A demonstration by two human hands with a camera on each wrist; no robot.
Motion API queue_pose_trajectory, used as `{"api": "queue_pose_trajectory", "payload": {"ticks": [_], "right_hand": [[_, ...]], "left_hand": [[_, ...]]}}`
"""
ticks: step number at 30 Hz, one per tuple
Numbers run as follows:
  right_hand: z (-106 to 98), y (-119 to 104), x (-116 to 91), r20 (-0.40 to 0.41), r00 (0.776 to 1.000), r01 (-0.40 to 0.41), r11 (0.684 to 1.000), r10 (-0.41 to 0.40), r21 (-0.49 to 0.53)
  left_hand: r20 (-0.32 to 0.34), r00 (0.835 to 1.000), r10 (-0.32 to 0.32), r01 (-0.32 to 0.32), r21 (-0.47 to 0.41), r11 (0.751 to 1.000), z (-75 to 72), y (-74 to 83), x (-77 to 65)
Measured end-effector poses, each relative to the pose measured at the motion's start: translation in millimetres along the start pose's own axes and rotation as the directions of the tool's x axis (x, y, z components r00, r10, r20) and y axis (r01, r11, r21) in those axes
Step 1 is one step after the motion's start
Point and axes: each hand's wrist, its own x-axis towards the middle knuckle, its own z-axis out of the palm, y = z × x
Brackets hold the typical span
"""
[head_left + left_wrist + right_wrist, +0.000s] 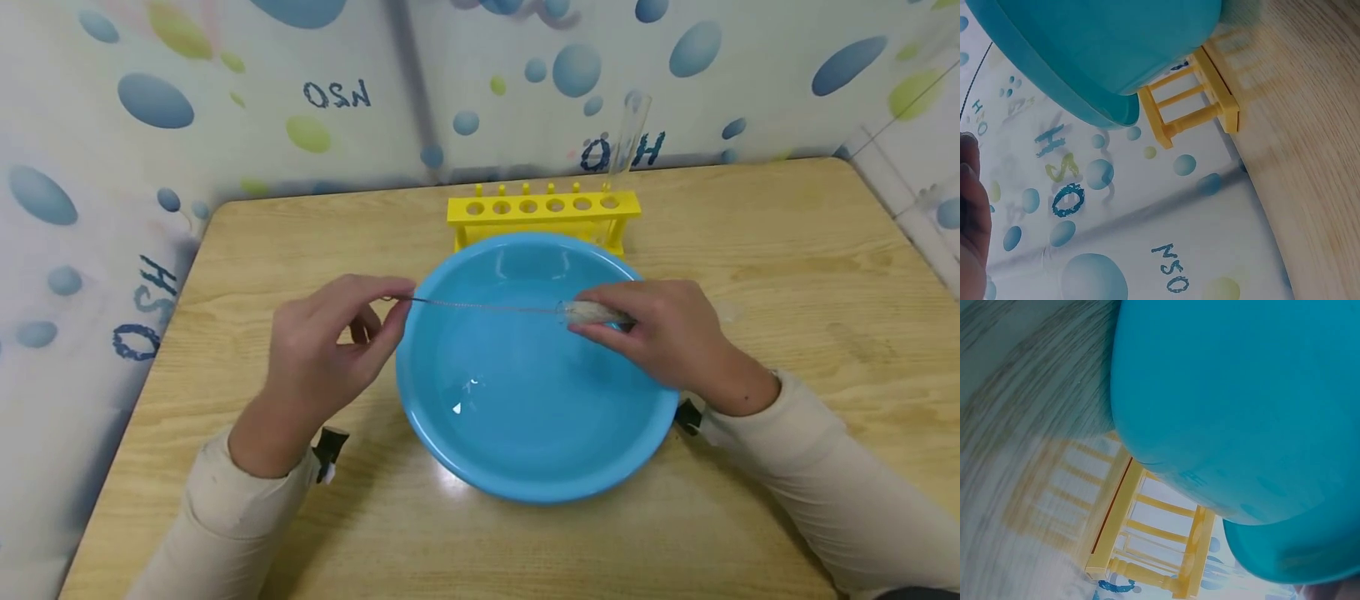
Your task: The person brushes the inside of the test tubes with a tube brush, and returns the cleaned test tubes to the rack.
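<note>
My left hand [330, 333] pinches the looped end of a test tube brush [480, 307] between thumb and forefinger. Its twisted wire runs nearly level across the basin to my right hand [660, 333]. There, thumb and fingers hold a clear test tube [562, 312] around the pale bristles; its far part is hidden in the hand. Both hands are over a blue basin [536, 492]. In the left wrist view, fingers [969, 187] and a bit of wire [974, 81] show at the left edge. Only a sliver of hand [1332, 592] appears in the right wrist view.
Behind the basin stands a yellow test tube rack [543, 210]. One clear test tube [630, 133] is upright, slightly tilted, at its right end. The wooden table [300, 242] backs onto a wall covering [247, 142] printed with bubbles and letters.
</note>
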Motion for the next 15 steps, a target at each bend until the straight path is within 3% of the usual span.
{"api": "queue_pose_trajectory", "payload": {"ticks": [6,15], "right_hand": [[1.4,0.9,-0.9,-0.017,1.000,0.013,1.000,-0.013,0.010],[-0.6,0.2,0.3,-0.008,1.000,-0.001,1.000,0.001,-0.005]], "left_hand": [[-0.049,0.999,0.012,-0.008,0.073,0.997,1.4,-0.1,0.0],[-0.127,0.985,0.113,-0.081,0.234,0.969,5.4,-3.4,-0.6]]}}
